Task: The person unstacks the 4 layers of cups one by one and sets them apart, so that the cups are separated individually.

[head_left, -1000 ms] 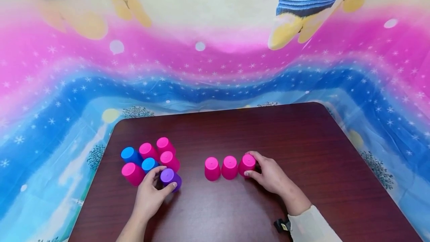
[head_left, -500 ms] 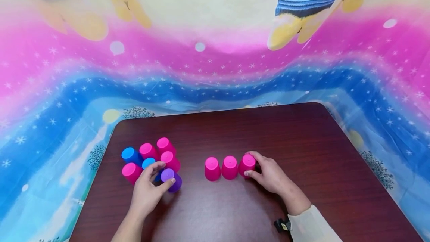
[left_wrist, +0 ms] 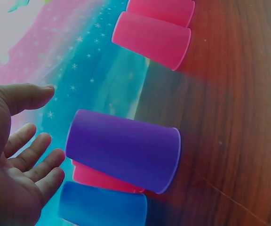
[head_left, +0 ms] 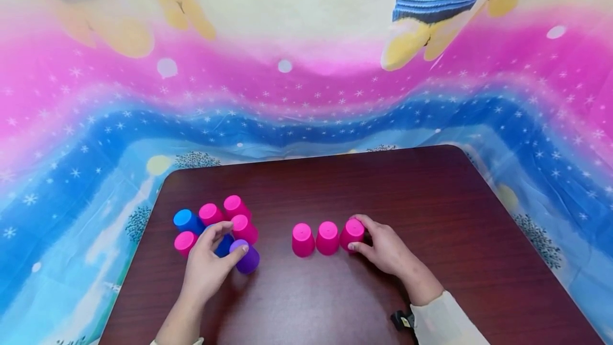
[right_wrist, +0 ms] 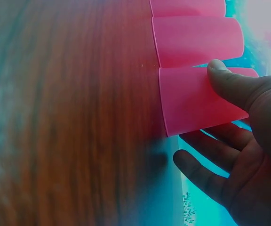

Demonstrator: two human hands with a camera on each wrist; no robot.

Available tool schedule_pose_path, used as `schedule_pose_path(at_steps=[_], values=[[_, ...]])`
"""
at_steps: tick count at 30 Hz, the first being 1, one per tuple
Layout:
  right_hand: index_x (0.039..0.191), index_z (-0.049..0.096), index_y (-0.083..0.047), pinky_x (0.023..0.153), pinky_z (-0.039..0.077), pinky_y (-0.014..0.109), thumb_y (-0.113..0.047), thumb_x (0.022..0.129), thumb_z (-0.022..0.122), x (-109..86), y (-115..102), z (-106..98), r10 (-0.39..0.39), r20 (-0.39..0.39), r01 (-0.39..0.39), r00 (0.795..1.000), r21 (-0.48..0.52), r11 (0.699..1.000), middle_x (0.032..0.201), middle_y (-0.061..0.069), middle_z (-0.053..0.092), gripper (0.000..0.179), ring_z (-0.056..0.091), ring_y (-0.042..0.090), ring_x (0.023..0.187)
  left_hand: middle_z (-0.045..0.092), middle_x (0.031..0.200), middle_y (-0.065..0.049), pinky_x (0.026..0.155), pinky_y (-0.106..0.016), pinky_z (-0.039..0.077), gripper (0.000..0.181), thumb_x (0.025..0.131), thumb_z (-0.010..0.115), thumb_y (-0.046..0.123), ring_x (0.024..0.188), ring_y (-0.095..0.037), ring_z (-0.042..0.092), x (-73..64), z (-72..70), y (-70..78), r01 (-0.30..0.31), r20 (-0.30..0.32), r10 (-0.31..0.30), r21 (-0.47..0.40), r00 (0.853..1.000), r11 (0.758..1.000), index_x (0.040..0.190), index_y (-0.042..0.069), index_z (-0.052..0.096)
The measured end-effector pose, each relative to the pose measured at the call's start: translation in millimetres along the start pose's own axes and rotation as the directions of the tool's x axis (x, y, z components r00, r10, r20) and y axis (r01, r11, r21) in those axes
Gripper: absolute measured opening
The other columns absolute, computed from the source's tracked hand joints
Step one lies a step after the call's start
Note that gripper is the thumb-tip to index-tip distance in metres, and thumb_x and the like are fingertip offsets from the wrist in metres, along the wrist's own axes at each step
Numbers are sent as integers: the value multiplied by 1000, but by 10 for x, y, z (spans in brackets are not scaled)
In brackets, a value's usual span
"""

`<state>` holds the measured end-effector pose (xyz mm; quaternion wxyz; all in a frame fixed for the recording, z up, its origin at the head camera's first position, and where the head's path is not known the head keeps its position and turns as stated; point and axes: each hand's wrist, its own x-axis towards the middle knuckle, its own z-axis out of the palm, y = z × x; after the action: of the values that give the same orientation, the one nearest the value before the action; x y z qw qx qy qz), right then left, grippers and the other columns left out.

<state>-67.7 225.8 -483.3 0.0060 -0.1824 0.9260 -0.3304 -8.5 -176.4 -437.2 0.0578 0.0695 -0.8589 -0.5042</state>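
My left hand hovers over the near side of a cup cluster, thumb and fingers spread. In the left wrist view a gap shows between its fingertips and the upside-down purple cup. Behind that cup, a blue cup is partly hidden by the fingers. My right hand holds the rightmost pink cup of a row, thumb on its near side and fingers round the far side. That cup stands upside down on the table, as the right wrist view shows its rim at the wood.
Two more upside-down pink cups, a middle one and a left one, complete the row. Several pink cups and another blue cup stand in the cluster at left. The brown table is backed by a printed cloth.
My left hand has drawn off the purple cup, moving slightly left with its thumb and fingers loosened. The purple cup stays standing. My right hand keeps its place on the pink cup.
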Motion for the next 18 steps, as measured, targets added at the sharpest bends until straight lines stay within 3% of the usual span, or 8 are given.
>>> schedule_pose_path(at_steps=[18], values=[[141, 55, -20, 91, 58, 40, -29, 86, 87, -5, 12, 2, -16, -7, 16, 1000, -7, 1000, 111, -5, 70, 65, 68, 12, 102, 61, 138, -4, 107, -54, 49, 67, 81, 91, 26, 137, -34, 55, 94, 156, 129, -31, 42, 33, -24, 999, 999, 138, 16, 58]])
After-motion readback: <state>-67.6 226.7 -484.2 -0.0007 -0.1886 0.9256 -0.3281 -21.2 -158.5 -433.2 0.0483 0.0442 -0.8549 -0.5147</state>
